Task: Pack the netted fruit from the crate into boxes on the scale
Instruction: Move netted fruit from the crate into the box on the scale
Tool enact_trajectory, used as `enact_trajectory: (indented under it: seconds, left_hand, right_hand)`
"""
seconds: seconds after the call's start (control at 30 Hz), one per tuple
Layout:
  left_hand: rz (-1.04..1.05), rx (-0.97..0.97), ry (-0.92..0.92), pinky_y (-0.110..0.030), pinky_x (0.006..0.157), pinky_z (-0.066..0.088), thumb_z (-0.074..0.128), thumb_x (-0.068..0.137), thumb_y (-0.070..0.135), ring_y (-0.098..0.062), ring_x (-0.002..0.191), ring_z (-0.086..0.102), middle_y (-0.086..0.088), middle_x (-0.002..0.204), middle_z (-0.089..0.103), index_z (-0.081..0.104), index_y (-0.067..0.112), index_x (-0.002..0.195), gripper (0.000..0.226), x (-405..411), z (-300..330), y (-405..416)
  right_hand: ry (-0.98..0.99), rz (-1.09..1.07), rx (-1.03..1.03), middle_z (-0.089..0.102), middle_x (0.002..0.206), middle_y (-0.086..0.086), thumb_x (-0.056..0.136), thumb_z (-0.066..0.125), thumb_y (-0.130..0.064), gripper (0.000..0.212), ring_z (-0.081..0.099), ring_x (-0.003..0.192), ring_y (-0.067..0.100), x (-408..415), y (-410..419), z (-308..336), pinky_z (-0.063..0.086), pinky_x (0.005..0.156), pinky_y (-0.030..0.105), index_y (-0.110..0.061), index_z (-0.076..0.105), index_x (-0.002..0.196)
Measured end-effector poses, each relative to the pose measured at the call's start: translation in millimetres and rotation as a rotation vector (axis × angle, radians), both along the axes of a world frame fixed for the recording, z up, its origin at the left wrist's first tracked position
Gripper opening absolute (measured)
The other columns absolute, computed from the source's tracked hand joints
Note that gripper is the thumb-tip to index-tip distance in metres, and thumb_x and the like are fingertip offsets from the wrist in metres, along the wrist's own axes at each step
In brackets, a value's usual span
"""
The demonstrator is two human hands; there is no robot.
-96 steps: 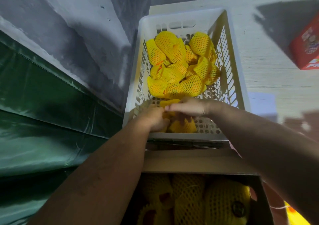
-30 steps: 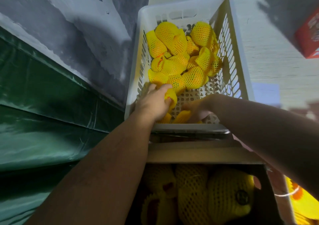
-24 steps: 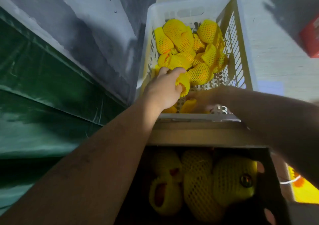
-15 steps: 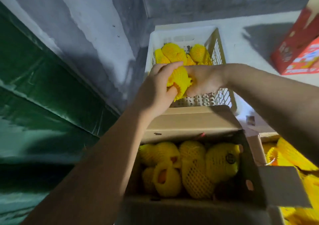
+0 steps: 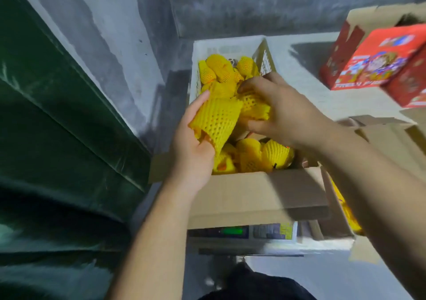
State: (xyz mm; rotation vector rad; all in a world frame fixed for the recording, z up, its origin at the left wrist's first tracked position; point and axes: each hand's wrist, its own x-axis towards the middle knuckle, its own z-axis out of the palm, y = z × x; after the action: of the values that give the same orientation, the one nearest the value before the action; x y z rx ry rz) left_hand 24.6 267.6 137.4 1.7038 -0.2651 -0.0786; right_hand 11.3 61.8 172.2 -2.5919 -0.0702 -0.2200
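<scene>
At the far left we see a dark green glossy tarpaulin (image 5: 53, 120) hanging beside a grey, patchy concrete wall (image 5: 110, 34). Moving right, our left hand (image 5: 192, 143) is curled round a fruit wrapped in yellow foam netting (image 5: 216, 120), thumb on its upper edge and palm beneath it, holding it above the open brown cardboard box (image 5: 258, 198). Behind the hands stands the white slatted plastic crate (image 5: 200, 48), with more yellow netted fruit (image 5: 221, 71) piled against its far end. Our right hand (image 5: 283, 113) comes in from the right, fingers bent over a second yellow netted fruit (image 5: 253, 106) and gripping it just beside the first one, the two fruits touching. Below the hands, several netted fruit (image 5: 253, 157) already lie inside the cardboard box. That box sits on a grey electronic scale (image 5: 242, 233), whose green lit display shows under the box's near flap. Further right another brown cardboard box (image 5: 341, 219) with something yellow inside stands against the first. At the upper right a red printed carton (image 5: 378, 62) rests on the pale surface (image 5: 306, 87), well apart from the crate
</scene>
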Motion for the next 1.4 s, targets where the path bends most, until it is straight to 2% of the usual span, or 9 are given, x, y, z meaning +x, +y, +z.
enact_trajectory:
  seconds: [0.1, 0.2, 0.3, 0.4, 0.53, 0.63, 0.97, 1.13, 1.4]
  left_hand:
    - [0.085, -0.094, 0.235, -0.036, 0.084, 0.064, 0.05, 0.105, -0.002, -0.018, 0.13, 0.056, 0.007, 0.151, 0.048, 0.048, 0.044, 0.147, 0.063, -19, -6, 16]
    - [0.021, 0.092, 0.224, -0.048, 0.112, 0.047, 0.054, 0.106, 0.011, -0.025, 0.146, 0.041, 0.005, 0.164, 0.033, 0.017, 0.04, 0.163, 0.073, -20, -5, 24]
    - [-0.136, 0.251, 0.146, -0.033, 0.112, 0.032, 0.057, 0.106, 0.02, -0.017, 0.151, 0.031, 0.012, 0.17, 0.022, -0.009, 0.046, 0.161, 0.09, -19, 6, 37]
    - [-0.15, 0.219, 0.062, -0.037, 0.118, 0.038, 0.056, 0.103, 0.014, -0.013, 0.143, 0.044, 0.009, 0.163, 0.037, 0.014, 0.038, 0.163, 0.077, -32, 6, 50]
    - [-0.192, 0.134, 0.087, -0.037, 0.107, 0.049, 0.064, 0.099, 0.038, -0.004, 0.12, 0.061, 0.011, 0.142, 0.057, 0.051, 0.035, 0.145, 0.048, -52, -1, 61]
    - [-0.311, 0.119, 0.175, -0.039, 0.099, 0.057, 0.063, 0.087, 0.063, -0.009, 0.12, 0.064, 0.007, 0.139, 0.063, 0.052, 0.035, 0.146, 0.066, -63, -5, 71]
    - [-0.155, -0.099, 0.108, -0.03, 0.081, 0.058, 0.082, 0.078, 0.046, -0.014, 0.116, 0.068, 0.005, 0.124, 0.073, 0.061, 0.022, 0.133, 0.064, -67, -5, 114]
    - [-0.145, -0.078, -0.071, -0.05, 0.094, 0.06, 0.083, 0.082, 0.02, -0.021, 0.113, 0.068, -0.001, 0.118, 0.071, 0.066, 0.021, 0.123, 0.044, -73, -8, 115]
    - [-0.262, 0.05, -0.159, -0.051, 0.092, 0.059, 0.082, 0.088, 0.024, -0.022, 0.108, 0.069, -0.001, 0.114, 0.071, 0.061, 0.018, 0.122, 0.041, -76, 1, 112]
  right_hand:
    - [-0.074, -0.061, 0.068, 0.052, 0.121, 0.006, 0.08, 0.08, -0.032, 0.06, 0.058, 0.111, 0.026, -31, 20, -17, 0.05, 0.096, 0.045, -0.027, 0.058, 0.136]
    - [-0.063, -0.094, 0.126, 0.054, 0.126, 0.002, 0.081, 0.082, -0.032, 0.059, 0.055, 0.116, 0.017, -52, 36, -32, 0.046, 0.104, 0.04, -0.028, 0.058, 0.135]
    - [-0.117, -0.145, 0.185, 0.056, 0.13, 0.001, 0.083, 0.082, -0.033, 0.058, 0.053, 0.116, 0.007, -68, 47, -38, 0.04, 0.103, 0.016, -0.029, 0.057, 0.134]
    - [-0.161, -0.189, 0.236, 0.056, 0.133, 0.0, 0.083, 0.084, -0.032, 0.061, 0.047, 0.114, -0.001, -83, 61, -37, 0.029, 0.095, -0.002, -0.028, 0.056, 0.137]
    - [-0.148, -0.168, 0.232, 0.051, 0.144, 0.001, 0.081, 0.086, -0.028, 0.078, 0.047, 0.125, 0.006, -97, 83, -34, 0.035, 0.105, 0.012, -0.024, 0.046, 0.147]
    - [-0.126, -0.084, 0.276, 0.045, 0.147, 0.011, 0.079, 0.087, -0.025, 0.085, 0.047, 0.135, 0.02, -104, 102, -30, 0.041, 0.113, 0.035, -0.013, 0.04, 0.15]
    - [0.022, 0.158, 0.49, 0.058, 0.137, -0.004, 0.093, 0.072, -0.031, 0.062, 0.059, 0.124, 0.011, -111, 148, -14, 0.05, 0.107, 0.038, -0.023, 0.045, 0.148]
    - [-0.058, 0.07, 0.857, 0.065, 0.107, -0.002, 0.101, 0.063, -0.029, 0.018, 0.065, 0.097, 0.015, -109, 158, -18, 0.056, 0.073, 0.033, -0.021, 0.058, 0.117]
    - [0.123, -0.029, 1.118, 0.074, 0.109, 0.005, 0.078, 0.084, -0.04, 0.062, 0.073, 0.104, 0.031, -103, 136, -24, 0.06, 0.078, 0.044, -0.026, 0.054, 0.131]
